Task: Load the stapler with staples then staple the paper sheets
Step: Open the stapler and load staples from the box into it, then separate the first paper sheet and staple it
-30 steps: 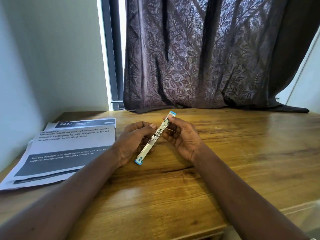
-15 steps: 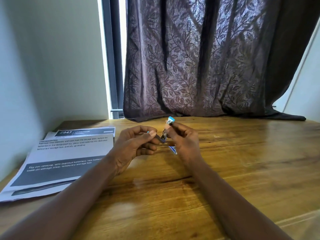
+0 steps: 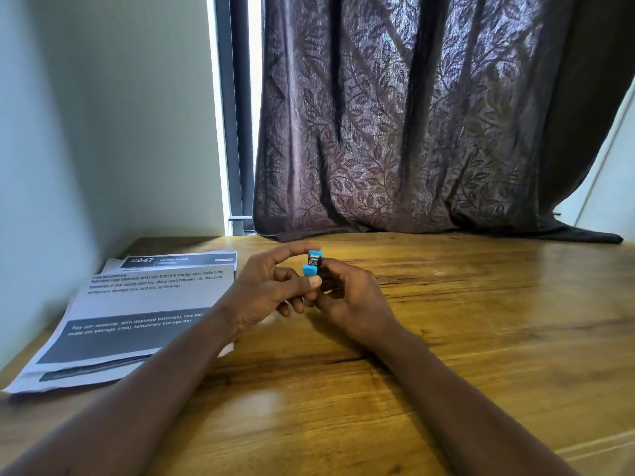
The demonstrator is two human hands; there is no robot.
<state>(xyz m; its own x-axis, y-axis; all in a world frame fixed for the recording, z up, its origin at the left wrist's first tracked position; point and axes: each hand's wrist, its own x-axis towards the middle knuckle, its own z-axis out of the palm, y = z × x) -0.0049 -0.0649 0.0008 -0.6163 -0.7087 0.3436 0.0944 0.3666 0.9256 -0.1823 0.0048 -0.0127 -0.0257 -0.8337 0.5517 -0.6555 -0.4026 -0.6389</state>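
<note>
A small stapler (image 3: 314, 262) with blue plastic ends and a metal body is held above the wooden table (image 3: 481, 338), its two halves folded close together. My left hand (image 3: 271, 290) pinches it, forefinger over the top and thumb under the lower blue end. My right hand (image 3: 350, 297) grips its right side with curled fingers. Most of the stapler is hidden behind my fingers. No loose staples show. Printed paper sheets (image 3: 137, 304) lie in a stack at the table's left.
A dark patterned curtain (image 3: 412, 132) hangs behind the table and drapes onto its back edge. A pale wall (image 3: 86, 132) borders the left side. The table's front edge (image 3: 601, 444) shows at lower right.
The stapler was spread out long and straight between my hands; it has folded together into a compact shape, and both hands have drawn closer around it.
</note>
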